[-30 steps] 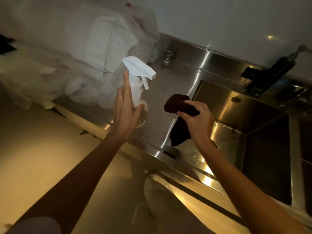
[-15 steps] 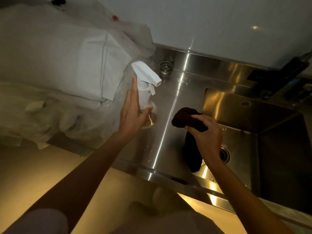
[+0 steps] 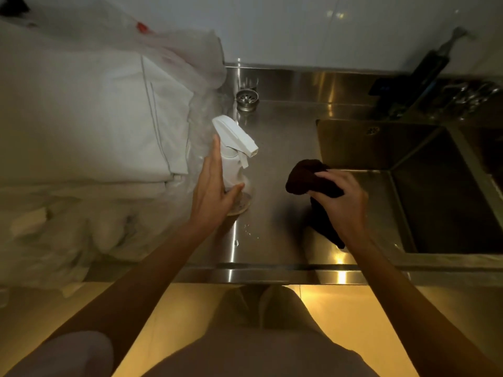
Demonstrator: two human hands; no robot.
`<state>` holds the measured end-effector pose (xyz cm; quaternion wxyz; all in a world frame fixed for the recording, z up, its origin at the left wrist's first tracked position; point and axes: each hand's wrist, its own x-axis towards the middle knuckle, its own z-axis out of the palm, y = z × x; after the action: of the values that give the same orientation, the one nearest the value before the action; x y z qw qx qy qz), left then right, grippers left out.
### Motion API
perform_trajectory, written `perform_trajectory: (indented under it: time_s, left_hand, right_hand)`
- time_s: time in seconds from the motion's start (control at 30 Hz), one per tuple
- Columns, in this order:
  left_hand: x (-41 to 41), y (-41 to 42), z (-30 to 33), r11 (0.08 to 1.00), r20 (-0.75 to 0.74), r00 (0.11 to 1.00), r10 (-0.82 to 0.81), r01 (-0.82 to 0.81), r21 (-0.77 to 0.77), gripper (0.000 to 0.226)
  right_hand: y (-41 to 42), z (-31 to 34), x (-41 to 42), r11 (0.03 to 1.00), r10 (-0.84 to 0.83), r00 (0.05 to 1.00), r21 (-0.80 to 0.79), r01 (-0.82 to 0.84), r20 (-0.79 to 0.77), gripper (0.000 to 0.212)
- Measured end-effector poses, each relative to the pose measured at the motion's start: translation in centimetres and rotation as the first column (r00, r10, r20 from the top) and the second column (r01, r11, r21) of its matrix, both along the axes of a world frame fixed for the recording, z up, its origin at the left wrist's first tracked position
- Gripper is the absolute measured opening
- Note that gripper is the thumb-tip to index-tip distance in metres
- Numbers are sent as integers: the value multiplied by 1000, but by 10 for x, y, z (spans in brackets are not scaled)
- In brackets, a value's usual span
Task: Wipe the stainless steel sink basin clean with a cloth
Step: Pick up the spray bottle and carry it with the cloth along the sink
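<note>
Cloth (image 3: pixel 313 180) now nearer counter centre, lower end behind right hand (image 3: pixel 340 202).

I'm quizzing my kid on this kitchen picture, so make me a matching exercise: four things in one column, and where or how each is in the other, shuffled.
Things:
1. spray bottle
2. dark cloth
3. sink strainer
4. folded white linen

Places or states:
A. loose on the steel counter near the back wall
B. gripped in the right hand
C. wrapped in clear plastic, far left
D. upright on the counter, left hand against it

Pairs: 1-D, 2-B, 3-A, 4-C
</note>
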<state>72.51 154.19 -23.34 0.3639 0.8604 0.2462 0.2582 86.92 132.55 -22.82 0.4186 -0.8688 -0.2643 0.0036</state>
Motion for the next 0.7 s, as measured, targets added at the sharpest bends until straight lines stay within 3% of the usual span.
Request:
perform_trajectory:
  time_s: [0.27,0.7]
  left_hand:
    - [-14,6,-10,991,66,989,-130,128,28,106]
    - [-9,-21,-12,968,69,965,-251,251,8,101]
  right_hand:
    - [-4,-4,-20,989,-141,986,-33,145,91,40]
    - [-5,-8,-31,975,-215,966,-19,220,143,39]
